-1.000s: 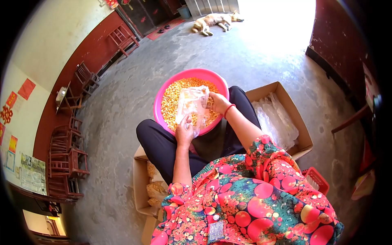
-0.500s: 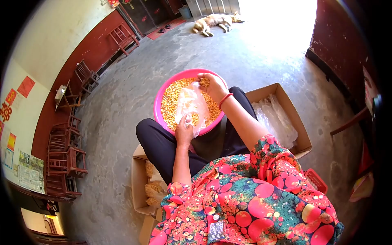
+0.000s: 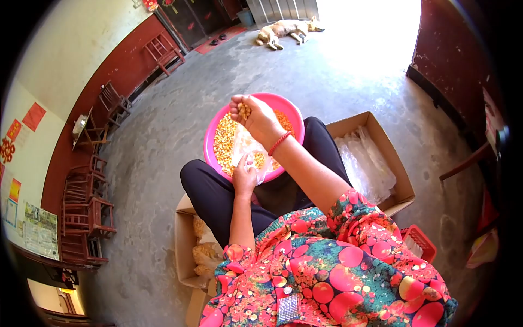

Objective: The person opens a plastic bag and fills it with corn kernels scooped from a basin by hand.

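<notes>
The grey concrete floor takes up most of the view, and a dog lies stretched on its side beyond the worker, near the bright opening. The worker sits low, the dark trousers bent at the knees on either side of the work. Just beside the right leg stands a cardboard box of clear plastic bags, probably put there for an easy reach. A second carton sits by the left hip, with bags of something yellow in it (partly hidden by the flowered shirt). Between the knees rests a pink basin, likely set there so the legs keep it steady, with loose corn inside.

A single plastic bag lies over the corn within the basin. The left hand has its grip pinched on the bag's near end, thumb against fingers, seemingly to keep the thin film from sliding. The right hand, with a red bracelet at its wrist, is raised over the basin's far side, fingers curled around a handful of kernels; cupping them suits such small, loose pieces, I judge.
</notes>
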`<state>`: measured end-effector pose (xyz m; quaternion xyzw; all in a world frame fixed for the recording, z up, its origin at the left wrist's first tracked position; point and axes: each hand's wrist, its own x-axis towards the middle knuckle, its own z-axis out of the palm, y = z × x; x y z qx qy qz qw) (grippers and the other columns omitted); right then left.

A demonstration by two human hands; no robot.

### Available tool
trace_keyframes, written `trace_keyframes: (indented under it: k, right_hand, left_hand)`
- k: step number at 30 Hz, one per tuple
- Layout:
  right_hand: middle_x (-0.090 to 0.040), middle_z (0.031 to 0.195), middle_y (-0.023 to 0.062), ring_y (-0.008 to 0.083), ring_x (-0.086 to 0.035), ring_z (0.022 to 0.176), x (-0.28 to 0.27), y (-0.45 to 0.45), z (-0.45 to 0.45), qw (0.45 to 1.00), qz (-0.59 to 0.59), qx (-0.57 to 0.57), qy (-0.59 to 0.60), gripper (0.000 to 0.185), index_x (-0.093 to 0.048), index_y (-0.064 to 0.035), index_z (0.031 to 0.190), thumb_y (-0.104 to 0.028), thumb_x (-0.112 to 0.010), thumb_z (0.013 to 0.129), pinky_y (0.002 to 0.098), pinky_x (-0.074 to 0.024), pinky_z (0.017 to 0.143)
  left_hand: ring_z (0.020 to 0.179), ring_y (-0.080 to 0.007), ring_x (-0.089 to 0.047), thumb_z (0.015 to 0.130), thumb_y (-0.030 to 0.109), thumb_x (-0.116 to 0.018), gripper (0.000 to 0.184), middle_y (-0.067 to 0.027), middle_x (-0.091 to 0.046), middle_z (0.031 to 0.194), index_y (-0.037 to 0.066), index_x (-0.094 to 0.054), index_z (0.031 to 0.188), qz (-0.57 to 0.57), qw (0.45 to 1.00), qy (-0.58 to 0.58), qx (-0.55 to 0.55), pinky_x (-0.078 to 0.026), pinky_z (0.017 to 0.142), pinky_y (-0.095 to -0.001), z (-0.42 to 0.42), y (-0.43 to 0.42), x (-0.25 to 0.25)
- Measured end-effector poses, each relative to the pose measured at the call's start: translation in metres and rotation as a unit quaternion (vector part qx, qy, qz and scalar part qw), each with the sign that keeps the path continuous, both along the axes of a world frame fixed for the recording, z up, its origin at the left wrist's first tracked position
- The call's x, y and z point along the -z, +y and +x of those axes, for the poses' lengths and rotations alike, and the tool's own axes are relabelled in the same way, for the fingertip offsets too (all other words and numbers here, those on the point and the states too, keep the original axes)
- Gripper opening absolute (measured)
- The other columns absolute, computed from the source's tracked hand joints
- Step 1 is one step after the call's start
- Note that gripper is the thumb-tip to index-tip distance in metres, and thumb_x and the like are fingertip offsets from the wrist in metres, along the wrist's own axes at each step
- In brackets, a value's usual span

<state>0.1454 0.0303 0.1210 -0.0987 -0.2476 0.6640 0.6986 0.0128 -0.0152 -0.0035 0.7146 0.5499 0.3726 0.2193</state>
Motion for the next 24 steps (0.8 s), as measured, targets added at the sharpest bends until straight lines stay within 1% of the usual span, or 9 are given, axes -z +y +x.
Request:
trace_keyframes:
  k: [3,5,9,13,17,19,21,22,24]
  right_hand:
    - [-0.056,0.08,0.0066,0.0144,-0.053,0.072,0.009,-0.014,-0.007,0.999,-0.02,0.021,-0.034,0.02,-0.056,0.0002,0.088,-0.016,-0.044,0.083,0.027,-0.0446,0.07]
    - [-0.057,0.08,0.0058,0.013,-0.053,0.075,0.019,-0.017,-0.004,0.882,-0.042,0.08,-0.462,0.019,-0.058,-0.0001,0.082,-0.013,-0.045,0.08,0.026,-0.0428,0.072]
    - [-0.058,0.08,0.0071,0.0134,-0.053,0.08,0.054,-0.007,0.002,0.801,0.089,0.161,-0.57,0.017,-0.059,0.0007,0.08,-0.011,-0.048,0.077,0.0252,-0.0414,0.072]
    - [-0.056,0.071,0.0047,0.0104,-0.052,0.071,0.038,-0.005,0.019,0.855,0.023,0.263,-0.447,0.016,-0.057,0.0013,0.08,-0.009,-0.046,0.08,0.023,-0.0418,0.065]
    - [-0.056,0.069,0.0051,0.01,-0.051,0.063,0.045,0.012,0.047,0.813,-0.008,0.393,-0.43,0.016,-0.056,0.0012,0.08,-0.009,-0.044,0.081,0.0238,-0.0419,0.059]
    - [-0.059,0.074,0.014,0.0217,-0.057,0.068,0.062,0.017,0.061,0.779,-0.03,0.401,-0.481,0.014,-0.057,-0.003,0.081,-0.011,-0.045,0.079,0.0323,-0.0441,0.061]
    - [-0.058,0.088,0.0152,0.0264,-0.056,0.083,0.095,0.031,0.073,0.595,-0.087,0.272,-0.751,0.018,-0.058,-0.0034,0.086,-0.011,-0.044,0.077,0.0354,-0.0442,0.07]
    - [-0.058,0.088,0.0152,0.0264,-0.056,0.083,0.108,0.031,0.076,0.596,-0.087,0.272,-0.751,0.018,-0.058,-0.0034,0.086,-0.011,-0.044,0.077,0.0354,-0.0442,0.07]
    - [-0.051,0.106,0.0152,0.03,-0.05,0.098,0.127,0.018,0.072,0.416,-0.089,0.148,-0.893,0.024,-0.059,-0.0043,0.094,-0.014,-0.045,0.076,0.0371,-0.0412,0.081]
  left_hand:
    - [0.083,-0.0309,-0.057,0.066,0.004,-0.047,0.042,-0.019,-0.059,0.089,0.001,-0.052,0.108,0.011,1.0,0.001,-0.002,-0.044,0.075,-0.0359,-0.002,0.001,0.003]
    - [0.083,-0.0335,-0.056,0.067,0.005,-0.047,0.042,-0.0194,-0.059,0.089,0.003,-0.051,0.109,0.02,1.0,-0.002,0.001,-0.044,0.073,-0.039,-0.004,0.004,0.007]
    - [0.08,-0.034,-0.057,0.066,0.007,-0.047,0.043,-0.0201,-0.059,0.088,0.003,-0.052,0.108,0.033,0.999,0.002,0.001,-0.044,0.071,-0.0388,-0.005,0.007,0.015]
    - [0.077,-0.026,-0.059,0.067,0.004,-0.046,0.042,-0.0175,-0.06,0.088,-0.001,-0.052,0.108,-0.009,1.0,0.003,-0.015,-0.045,0.07,-0.031,-0.003,0.001,0.004]
    - [0.074,-0.024,-0.06,0.066,0.004,-0.046,0.042,-0.017,-0.06,0.087,-0.001,-0.052,0.108,0.009,1.0,0.002,-0.008,-0.046,0.068,-0.0297,-0.002,0.002,0.005]
    - [0.075,-0.0218,-0.06,0.067,0.002,-0.047,0.043,-0.0155,-0.061,0.087,-0.001,-0.051,0.109,-0.03,0.999,0.008,-0.018,-0.046,0.068,-0.029,-0.001,0.0,0.002]
    - [0.075,-0.0209,-0.059,0.067,0.002,-0.047,0.043,-0.0146,-0.061,0.087,-0.001,-0.051,0.109,-0.029,1.0,-0.005,-0.008,-0.046,0.068,-0.0287,0.0,0.0,0.002]
    - [0.075,-0.0201,-0.059,0.067,0.001,-0.047,0.043,-0.0137,-0.061,0.086,-0.001,-0.051,0.11,-0.029,0.999,-0.019,-0.001,-0.046,0.069,-0.0284,0.0,0.0,0.003]
    - [0.075,-0.0201,-0.059,0.068,0.001,-0.047,0.043,-0.0133,-0.061,0.086,-0.001,-0.05,0.11,-0.027,1.0,-0.012,0.003,-0.046,0.069,-0.0284,-0.002,0.001,0.005]
